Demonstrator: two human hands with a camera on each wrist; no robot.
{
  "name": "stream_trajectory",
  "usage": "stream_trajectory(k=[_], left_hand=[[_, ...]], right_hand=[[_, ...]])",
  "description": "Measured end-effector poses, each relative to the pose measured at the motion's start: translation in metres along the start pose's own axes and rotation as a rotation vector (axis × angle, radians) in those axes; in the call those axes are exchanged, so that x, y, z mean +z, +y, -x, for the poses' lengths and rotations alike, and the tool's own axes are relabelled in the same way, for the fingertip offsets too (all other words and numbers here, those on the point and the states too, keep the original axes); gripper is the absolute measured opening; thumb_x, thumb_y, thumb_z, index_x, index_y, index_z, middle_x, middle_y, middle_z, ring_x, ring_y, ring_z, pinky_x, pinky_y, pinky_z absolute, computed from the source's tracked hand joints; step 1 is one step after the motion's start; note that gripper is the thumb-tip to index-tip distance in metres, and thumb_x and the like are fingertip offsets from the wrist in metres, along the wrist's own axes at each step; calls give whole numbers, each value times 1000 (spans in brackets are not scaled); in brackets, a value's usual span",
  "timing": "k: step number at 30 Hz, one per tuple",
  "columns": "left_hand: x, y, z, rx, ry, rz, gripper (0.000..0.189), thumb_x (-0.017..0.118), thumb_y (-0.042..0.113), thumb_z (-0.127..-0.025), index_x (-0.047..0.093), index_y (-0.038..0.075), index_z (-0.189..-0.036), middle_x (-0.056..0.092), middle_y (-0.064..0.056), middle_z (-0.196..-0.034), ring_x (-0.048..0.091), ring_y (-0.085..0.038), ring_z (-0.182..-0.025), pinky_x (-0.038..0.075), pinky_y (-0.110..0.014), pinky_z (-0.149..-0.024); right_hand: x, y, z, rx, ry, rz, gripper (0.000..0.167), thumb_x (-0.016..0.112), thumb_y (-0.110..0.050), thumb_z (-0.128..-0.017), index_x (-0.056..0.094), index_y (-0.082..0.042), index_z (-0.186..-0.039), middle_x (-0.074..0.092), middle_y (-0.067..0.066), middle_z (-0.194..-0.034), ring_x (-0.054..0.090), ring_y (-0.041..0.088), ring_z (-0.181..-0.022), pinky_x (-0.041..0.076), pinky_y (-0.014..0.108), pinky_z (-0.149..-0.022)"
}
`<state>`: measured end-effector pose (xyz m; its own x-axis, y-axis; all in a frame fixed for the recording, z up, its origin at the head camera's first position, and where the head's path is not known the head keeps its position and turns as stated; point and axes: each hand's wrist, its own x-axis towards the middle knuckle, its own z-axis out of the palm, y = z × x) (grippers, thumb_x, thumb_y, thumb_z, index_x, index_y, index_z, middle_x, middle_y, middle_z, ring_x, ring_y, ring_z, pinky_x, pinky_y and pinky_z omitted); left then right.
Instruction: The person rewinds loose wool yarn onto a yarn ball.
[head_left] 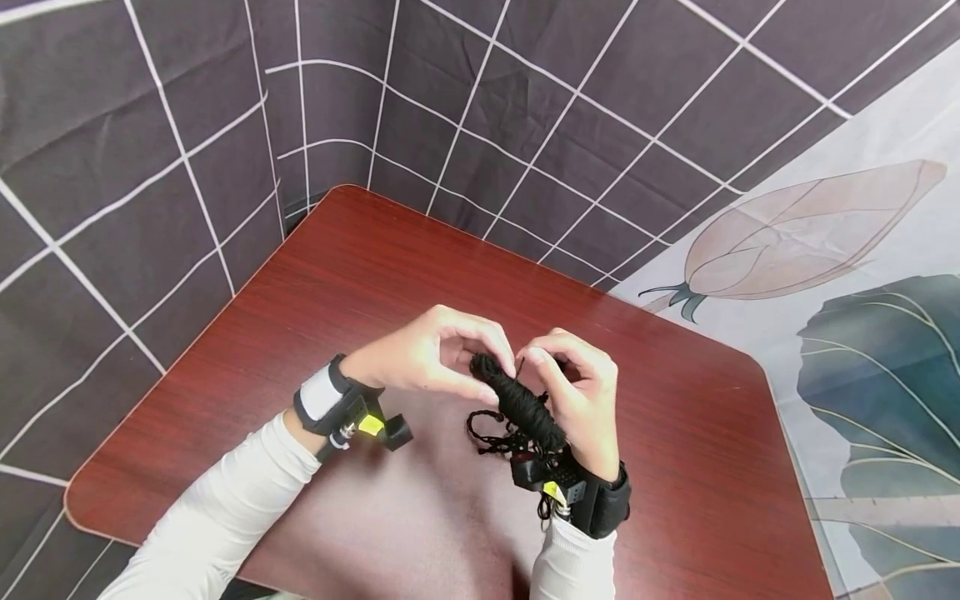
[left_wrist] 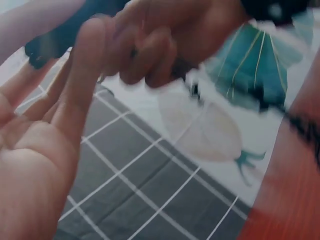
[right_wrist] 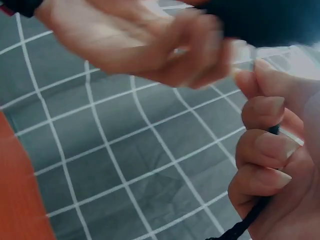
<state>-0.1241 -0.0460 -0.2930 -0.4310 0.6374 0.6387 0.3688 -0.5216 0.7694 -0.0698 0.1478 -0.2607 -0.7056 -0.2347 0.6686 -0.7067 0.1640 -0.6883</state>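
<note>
A bundle of black cord (head_left: 528,410), wound into a thick roll, is held above the table between the two hands. My left hand (head_left: 427,354) grips its upper left end between thumb and fingers. Beside it, my right hand (head_left: 585,396) pinches a thin strand running from the roll. The right wrist view shows that hand's fingers curled round the black cord (right_wrist: 252,212), which trails out below them. A knotted loose length (head_left: 487,442) dangles under the roll. In the left wrist view the roll is blurred and partly cut off at the top.
Beneath the hands lies a reddish-brown wooden table (head_left: 360,258) with rounded corners. Dark cloth with a white grid (head_left: 525,108) hangs behind and at the left. A pale leaf-patterned cloth (head_left: 787,333) stands along the right side. Both wrists wear black camera straps.
</note>
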Motion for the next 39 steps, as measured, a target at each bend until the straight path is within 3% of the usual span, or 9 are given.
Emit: stream_trajectory(k=[6,10,16,20,24,28,31,35,39], left_hand=[[3,-2,-4,139,290,-18,27,75,-14,-73,64,-9,-97,62,-19,-94,58,-33,-84,55,-41,-73],[-2,-6,-4,160,479,-111,25,74,-10,-76,65,-7,-99,64,-17,-96,59,-33,-83,55,-37,-74],[-6,-5,-4,127,595,-314,25,75,-11,-75,65,-6,-98,64,-12,-94,63,-26,-81,56,-37,-76],[-2,7,-6,74,550,-493,23,75,-11,-75,66,-6,-95,63,-11,-91,63,-19,-81,56,-32,-76],[0,17,-6,-4,360,-533,21,76,-7,-76,67,-2,-93,63,-9,-89,63,-18,-79,56,-31,-75],[-4,10,-3,-110,123,-351,20,77,-2,-78,67,3,-95,63,-5,-91,62,-18,-81,55,-33,-78],[-5,2,0,-134,15,-176,21,76,0,-79,67,4,-97,63,-6,-94,61,-21,-83,55,-37,-81],[-2,-4,-1,-52,16,-28,24,75,-6,-78,66,0,-98,63,-12,-95,60,-29,-86,55,-44,-79],[2,-4,-4,46,158,5,27,74,-13,-74,65,-6,-99,63,-16,-96,59,-32,-85,55,-44,-75]], right_hand=[[8,17,2,37,-12,119,18,53,15,-87,66,2,-86,56,2,-70,47,10,-59,40,22,-54],[15,30,3,76,-150,221,17,57,2,-93,70,-8,-89,60,-3,-72,48,9,-62,41,24,-58],[13,24,4,69,-210,317,15,59,-13,-96,69,-15,-86,57,-8,-70,47,11,-57,38,25,-52],[5,15,4,28,-122,359,12,62,-11,-94,69,-14,-84,57,-6,-69,46,10,-57,35,25,-51],[-5,11,5,-4,-36,346,9,66,-4,-89,69,-11,-83,57,-3,-70,42,10,-56,32,24,-50],[-11,6,5,-11,-9,271,12,68,5,-85,69,-7,-83,57,-1,-69,43,10,-56,32,24,-50],[-11,1,2,-11,-15,200,13,65,10,-84,68,-2,-82,58,4,-69,43,10,-56,32,23,-50],[-5,-4,-2,10,-33,111,11,60,11,-87,66,2,-83,58,7,-71,45,12,-58,35,23,-51],[2,0,-3,27,-41,91,14,54,13,-88,65,4,-85,58,5,-74,50,15,-64,41,24,-56]])
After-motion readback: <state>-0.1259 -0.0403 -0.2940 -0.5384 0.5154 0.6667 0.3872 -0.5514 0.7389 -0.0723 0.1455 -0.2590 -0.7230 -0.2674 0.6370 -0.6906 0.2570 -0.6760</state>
